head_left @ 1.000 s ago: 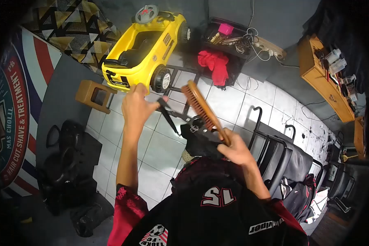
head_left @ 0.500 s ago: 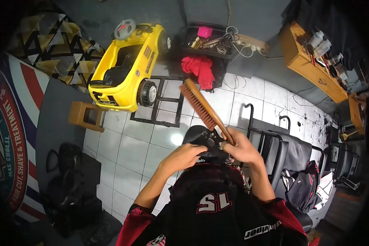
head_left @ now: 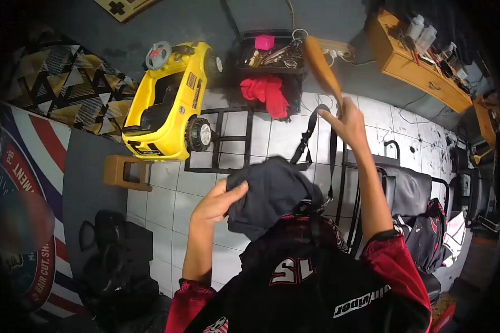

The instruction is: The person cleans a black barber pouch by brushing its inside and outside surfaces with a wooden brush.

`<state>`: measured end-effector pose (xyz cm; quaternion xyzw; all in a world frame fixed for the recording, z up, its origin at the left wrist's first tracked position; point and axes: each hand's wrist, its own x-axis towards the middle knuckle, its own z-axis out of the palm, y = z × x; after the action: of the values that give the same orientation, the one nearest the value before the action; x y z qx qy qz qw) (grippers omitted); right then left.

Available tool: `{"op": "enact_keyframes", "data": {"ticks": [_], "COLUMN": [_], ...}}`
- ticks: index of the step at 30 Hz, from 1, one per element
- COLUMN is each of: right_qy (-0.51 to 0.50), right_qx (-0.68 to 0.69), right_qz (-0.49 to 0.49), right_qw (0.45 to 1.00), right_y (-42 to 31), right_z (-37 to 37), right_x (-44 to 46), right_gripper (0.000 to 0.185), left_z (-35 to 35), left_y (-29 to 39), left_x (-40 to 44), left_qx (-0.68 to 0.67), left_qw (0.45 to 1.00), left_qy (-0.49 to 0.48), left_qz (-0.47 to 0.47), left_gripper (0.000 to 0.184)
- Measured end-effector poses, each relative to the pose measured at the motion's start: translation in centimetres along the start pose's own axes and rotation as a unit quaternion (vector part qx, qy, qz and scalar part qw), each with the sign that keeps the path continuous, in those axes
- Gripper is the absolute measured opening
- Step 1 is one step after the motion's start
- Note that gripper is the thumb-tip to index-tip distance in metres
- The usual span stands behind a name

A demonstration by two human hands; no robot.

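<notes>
My left hand point(head_left: 215, 204) grips the left side of a dark fabric bag point(head_left: 269, 194), thumb on top, in front of my black and red shirt point(head_left: 294, 261). Raised to the right, my right hand point(head_left: 347, 126) is closed on the handle of a wooden brush point(head_left: 321, 65), whose wooden back shows and whose bristles are hidden. A black strap with buckles point(head_left: 304, 143) hangs in a loop from near the right thumb down to the bag's right side.
A yellow toy car point(head_left: 169, 105) stands at the upper left, beside a brown stool point(head_left: 114, 171). A red cloth point(head_left: 266, 95) hangs below a black tray. Wooden drawers point(head_left: 422, 77) and a black chair point(head_left: 408, 191) are at the right.
The brush has risen with my right hand, its bristles turned out of sight. The strap is now drawn up. My left hand has moved left and now holds the bag's side.
</notes>
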<state>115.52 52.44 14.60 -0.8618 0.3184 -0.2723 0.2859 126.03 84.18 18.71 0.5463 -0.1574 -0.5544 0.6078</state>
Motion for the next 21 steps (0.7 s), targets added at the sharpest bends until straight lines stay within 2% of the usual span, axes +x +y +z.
{"op": "enact_keyframes", "data": {"ticks": [1, 2, 3, 5, 7, 9, 10, 13, 16, 19, 21], "right_qy": [-0.038, -0.048, -0.059, -0.122, -0.087, -0.133, -0.137, -0.147, -0.147, -0.207, -0.216], "right_qx": [0.072, 0.212, 0.348, 0.309, 0.175, 0.302, 0.386, 0.422, 0.387, 0.386, 0.347], "right_qz": [0.072, 0.101, 0.131, 0.174, 0.071, 0.199, 0.253, 0.112, -0.052, -0.014, -0.026], "right_qw": [0.994, 0.971, 0.927, 0.927, 0.978, 0.923, 0.876, 0.888, 0.909, 0.899, 0.912], "right_y": [-1.6, -2.1, -2.2, -2.8, -0.7, -1.4, -2.5, -5.0, -6.3, -4.8, -1.5], "right_z": [0.0, 0.9, 1.9, 2.9, 6.1, 7.2, 7.4, 7.7, 8.1, 11.6, 15.6], "right_x": [-1.1, -2.7, -4.5, -7.7, -10.1, -11.9, -12.5, -13.8, -13.7, -13.6, -14.6], "right_gripper": [0.041, 0.039, 0.039, 0.037, 0.039, 0.039, 0.039, 0.032, 0.015, 0.013, 0.016], "left_z": [0.2, 0.4, 0.7, 1.7, 3.1, 3.7, 4.1, 5.3, 6.8, 8.5, 8.9], "left_y": [0.5, 0.7, 0.6, 0.7, 1.4, 2.1, 2.3, 3.1, 4.4, 6.6, 7.0], "left_x": [0.2, 0.5, 0.8, 1.2, 1.1, 1.3, 1.3, 1.2, 0.2, -2.2, -3.9], "left_qx": [-0.057, -0.054, -0.087, -0.115, -0.137, -0.144, -0.157, -0.166, -0.138, -0.113, -0.093], "left_qw": [0.998, 0.998, 0.993, 0.985, 0.966, 0.960, 0.952, 0.943, 0.927, 0.893, 0.868], "left_qy": [0.030, 0.034, 0.073, 0.114, 0.202, 0.227, 0.249, 0.275, 0.324, 0.408, 0.442], "left_qz": [0.012, 0.018, 0.040, 0.062, 0.080, 0.081, 0.081, 0.091, 0.126, 0.156, 0.209], "left_gripper": [0.042, 0.042, 0.042, 0.043, 0.041, 0.041, 0.042, 0.040, 0.040, 0.033, 0.034]}}
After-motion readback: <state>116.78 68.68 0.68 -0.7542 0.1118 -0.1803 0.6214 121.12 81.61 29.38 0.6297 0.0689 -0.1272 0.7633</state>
